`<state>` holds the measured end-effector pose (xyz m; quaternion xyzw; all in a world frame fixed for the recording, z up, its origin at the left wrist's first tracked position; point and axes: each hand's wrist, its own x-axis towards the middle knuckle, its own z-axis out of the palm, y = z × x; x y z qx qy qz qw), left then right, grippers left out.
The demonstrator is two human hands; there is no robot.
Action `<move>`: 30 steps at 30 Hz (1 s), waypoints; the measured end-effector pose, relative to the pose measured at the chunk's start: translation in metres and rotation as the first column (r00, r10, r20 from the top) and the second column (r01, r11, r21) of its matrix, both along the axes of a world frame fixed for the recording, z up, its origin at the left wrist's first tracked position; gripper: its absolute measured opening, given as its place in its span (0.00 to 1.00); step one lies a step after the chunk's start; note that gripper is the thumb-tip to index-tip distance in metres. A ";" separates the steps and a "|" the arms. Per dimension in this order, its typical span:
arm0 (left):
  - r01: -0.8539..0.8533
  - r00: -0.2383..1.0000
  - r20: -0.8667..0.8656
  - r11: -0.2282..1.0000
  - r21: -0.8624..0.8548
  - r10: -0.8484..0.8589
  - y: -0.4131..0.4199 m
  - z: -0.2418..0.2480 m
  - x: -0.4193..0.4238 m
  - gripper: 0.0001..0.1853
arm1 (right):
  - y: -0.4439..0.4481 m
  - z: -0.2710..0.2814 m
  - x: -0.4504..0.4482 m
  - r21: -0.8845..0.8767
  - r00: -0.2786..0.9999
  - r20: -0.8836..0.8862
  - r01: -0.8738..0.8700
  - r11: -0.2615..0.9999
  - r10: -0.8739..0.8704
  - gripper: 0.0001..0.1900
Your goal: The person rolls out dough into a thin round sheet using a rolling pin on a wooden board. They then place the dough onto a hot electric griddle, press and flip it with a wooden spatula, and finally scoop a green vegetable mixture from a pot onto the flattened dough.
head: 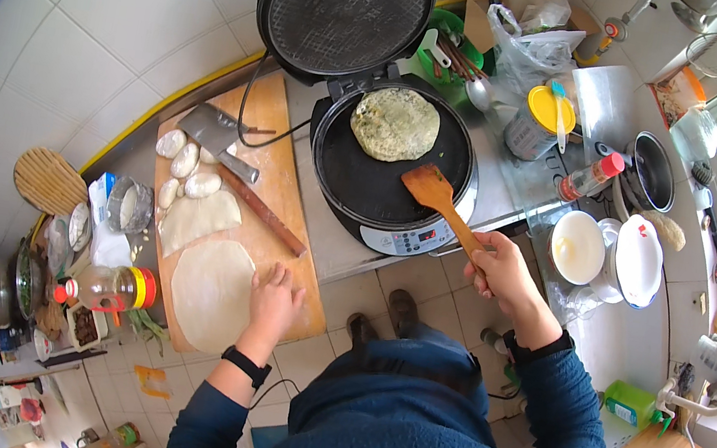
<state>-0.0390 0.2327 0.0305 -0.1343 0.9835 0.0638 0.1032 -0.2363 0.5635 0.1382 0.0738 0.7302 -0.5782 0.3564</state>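
Observation:
My right hand [503,270] grips the handle of a wooden spatula [435,191], whose blade is over the black plate of an electric griddle [358,184]. A round flatbread with green bits [395,125] lies on the far part of that plate. The griddle's lid [348,10] stands raised behind. My left hand [273,306] holds nothing; it rests at the right edge of a thin round dough sheet [208,298] on a wooden board [304,308]. Beyond the sheet are a folded dough piece [201,225], a wooden rolling pin [263,211], several dough balls [185,160] and a cleaver [211,128].
An oil bottle [113,289] and a metal bowl of flour [130,205] stand left of the board. Right of the griddle are a yellow-lidded can [533,129], a red-capped bottle [590,177], a white bowl [578,245] and a pan [652,171]. A power cord [281,138] crosses the board's far end.

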 end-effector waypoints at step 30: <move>-0.035 0.993 -0.105 0.995 0.098 0.045 -0.008 -0.010 0.006 0.26 | -0.105 -0.075 -0.078 -0.289 0.983 0.147 0.151 0.945 -0.112 0.09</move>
